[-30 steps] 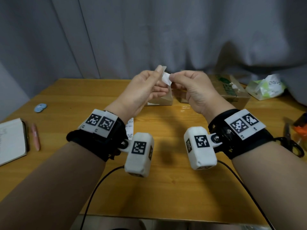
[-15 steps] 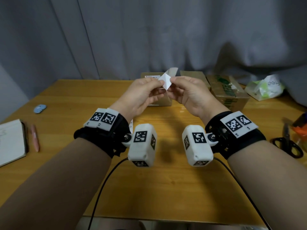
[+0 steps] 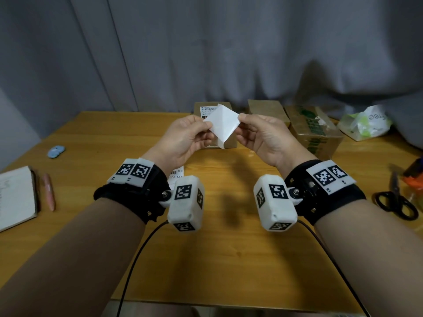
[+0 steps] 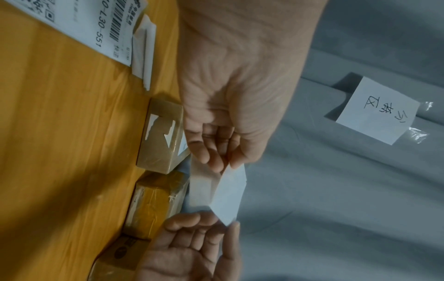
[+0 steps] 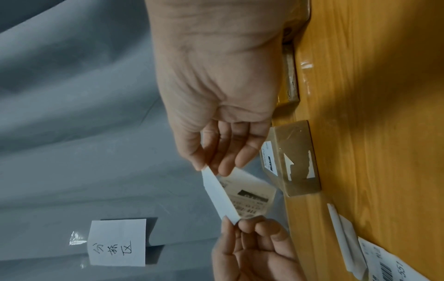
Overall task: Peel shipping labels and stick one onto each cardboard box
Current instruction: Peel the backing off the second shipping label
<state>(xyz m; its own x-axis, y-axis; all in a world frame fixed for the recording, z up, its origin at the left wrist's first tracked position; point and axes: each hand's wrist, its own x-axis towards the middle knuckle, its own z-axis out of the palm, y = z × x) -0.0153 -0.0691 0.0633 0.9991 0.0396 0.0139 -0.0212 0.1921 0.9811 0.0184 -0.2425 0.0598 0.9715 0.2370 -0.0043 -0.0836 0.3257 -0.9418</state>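
- Both hands are up over the middle of the table (image 3: pixel 206 259), with a shipping label (image 3: pixel 223 124) stretched between them.
- The left hand (image 3: pixel 183 140) pinches the label's left corner between thumb and fingertips, and the right hand (image 3: pixel 263 138) pinches the opposite corner.
- From the right wrist view you can see it's splitting into a plain white layer and a printed one.
- Three cardboard boxes sit along the far edge: the labelled box (image 3: pixel 211 110) right behind the hands, a plain box (image 3: pixel 266 110) beside it, and a green-printed box (image 3: pixel 315 131) further right.
- More label sheets (image 4: pixel 96 36) lie flat on the table near the left wrist.
- Scissors (image 3: pixel 396 200) sit at the right edge, and a notebook (image 3: pixel 16 197) and pink pen (image 3: pixel 49 191) at the left.
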